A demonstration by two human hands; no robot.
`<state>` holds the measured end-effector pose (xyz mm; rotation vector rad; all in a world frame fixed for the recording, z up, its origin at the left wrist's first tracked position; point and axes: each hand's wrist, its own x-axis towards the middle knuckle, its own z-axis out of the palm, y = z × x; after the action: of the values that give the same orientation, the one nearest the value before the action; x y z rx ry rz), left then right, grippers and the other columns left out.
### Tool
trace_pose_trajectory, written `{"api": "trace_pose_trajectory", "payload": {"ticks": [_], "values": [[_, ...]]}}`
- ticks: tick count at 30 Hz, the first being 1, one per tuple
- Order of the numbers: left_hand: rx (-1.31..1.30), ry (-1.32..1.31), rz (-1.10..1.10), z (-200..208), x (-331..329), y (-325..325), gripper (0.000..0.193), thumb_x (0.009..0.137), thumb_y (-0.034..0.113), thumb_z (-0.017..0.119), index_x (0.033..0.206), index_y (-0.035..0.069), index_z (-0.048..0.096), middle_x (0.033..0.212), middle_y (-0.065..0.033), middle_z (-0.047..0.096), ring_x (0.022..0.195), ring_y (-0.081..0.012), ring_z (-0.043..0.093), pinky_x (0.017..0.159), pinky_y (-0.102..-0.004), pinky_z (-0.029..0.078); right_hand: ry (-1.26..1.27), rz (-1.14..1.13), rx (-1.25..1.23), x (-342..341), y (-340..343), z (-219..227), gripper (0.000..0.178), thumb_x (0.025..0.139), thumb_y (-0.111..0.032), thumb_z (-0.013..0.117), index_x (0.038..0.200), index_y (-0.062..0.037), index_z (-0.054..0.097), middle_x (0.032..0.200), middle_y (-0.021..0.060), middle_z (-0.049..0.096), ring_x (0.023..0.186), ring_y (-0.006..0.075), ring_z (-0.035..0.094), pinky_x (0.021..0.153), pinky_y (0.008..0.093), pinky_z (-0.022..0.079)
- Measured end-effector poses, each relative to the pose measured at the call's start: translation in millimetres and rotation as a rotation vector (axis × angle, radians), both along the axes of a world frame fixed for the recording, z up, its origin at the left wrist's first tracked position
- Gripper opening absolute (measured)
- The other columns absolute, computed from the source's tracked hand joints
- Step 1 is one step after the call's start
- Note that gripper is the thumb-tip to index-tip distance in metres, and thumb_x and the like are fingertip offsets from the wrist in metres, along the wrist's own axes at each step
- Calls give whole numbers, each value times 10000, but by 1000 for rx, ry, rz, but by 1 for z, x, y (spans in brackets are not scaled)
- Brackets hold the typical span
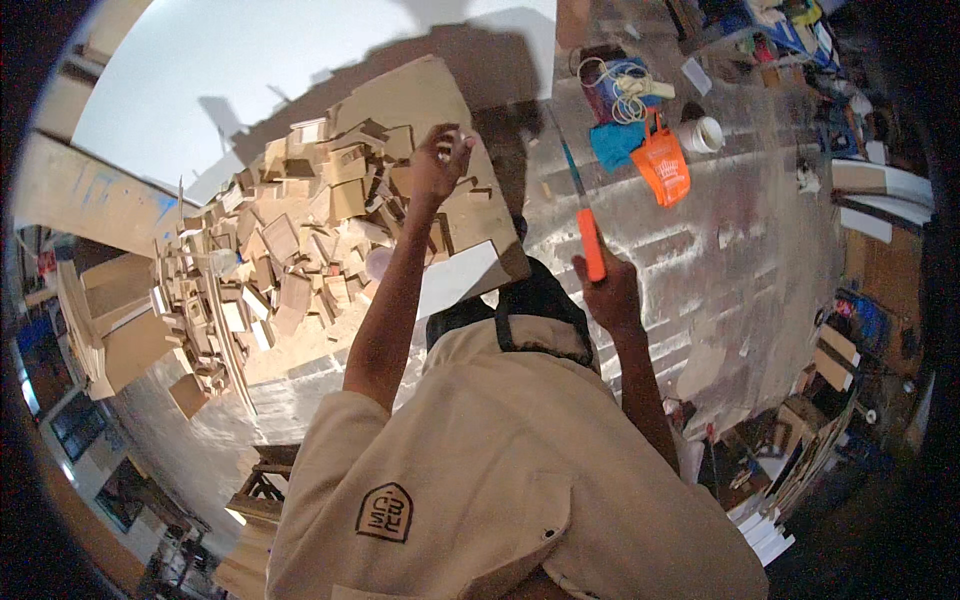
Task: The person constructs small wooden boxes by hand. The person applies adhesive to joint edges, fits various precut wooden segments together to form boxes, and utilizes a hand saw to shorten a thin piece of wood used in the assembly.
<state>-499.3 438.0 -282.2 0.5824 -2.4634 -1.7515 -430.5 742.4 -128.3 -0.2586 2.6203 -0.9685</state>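
My right hand is wrapped round the orange handle of a handsaw. The saw's narrow, bluish blade points up and away, clear of the board. Over the far right part of a tan board hangs my left hand, its fingers curled. Small pale patches show between those fingers, too small to name. Just left of this hand lies a pile of wood offcuts, small blocks and strips. A white-faced panel piece lies at the board's near edge, in front of my body.
A large white sheet spreads across the far left. On the floor at right are an orange bag, a teal cloth, a coiled pale cable and a white bucket. Boards and clutter line the right side.
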Motion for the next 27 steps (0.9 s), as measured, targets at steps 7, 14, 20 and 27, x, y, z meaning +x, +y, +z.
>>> {"api": "trace_pose_trajectory", "payload": {"ticks": [7, 14, 20, 27], "values": [[696, -101, 259, 79, 133, -38, 260, 948, 331, 627, 1095, 127, 559, 1033, -18, 603, 931, -126, 601, 689, -312, 546, 292, 309, -91, 15, -64, -63, 221, 859, -224, 663, 842, -22, 573, 703, 199, 591, 655, 407, 621, 567, 468, 492], [1056, 166, 351, 133, 236, -64, 297, 1000, 335, 520, 1203, 119, 537, 1130, -28, 609, 1065, -180, 609, 820, -401, 568, 555, 587, -40, 29, -120, -160, 267, 840, -232, 646, 963, -10, 564, 723, 180, 595, 661, 383, 624, 586, 462, 508], [961, -11, 323, 119, 312, -93, 369, 989, 354, 537, 1260, 104, 557, 1118, -25, 632, 981, -154, 633, 807, -354, 552, 364, 697, 228, 47, -131, -181, 376, 804, -316, 714, 991, -18, 581, 806, 197, 619, 782, 384, 641, 702, 489, 515], [1305, 100, 218, 124, 363, -116, 557, 945, 445, 575, 1290, 12, 516, 1053, -100, 651, 860, -171, 662, 716, -286, 569, 267, 742, 384, 68, -151, -186, 473, 692, -241, 735, 1104, -61, 588, 1030, 184, 612, 984, 369, 615, 849, 468, 506]]}}
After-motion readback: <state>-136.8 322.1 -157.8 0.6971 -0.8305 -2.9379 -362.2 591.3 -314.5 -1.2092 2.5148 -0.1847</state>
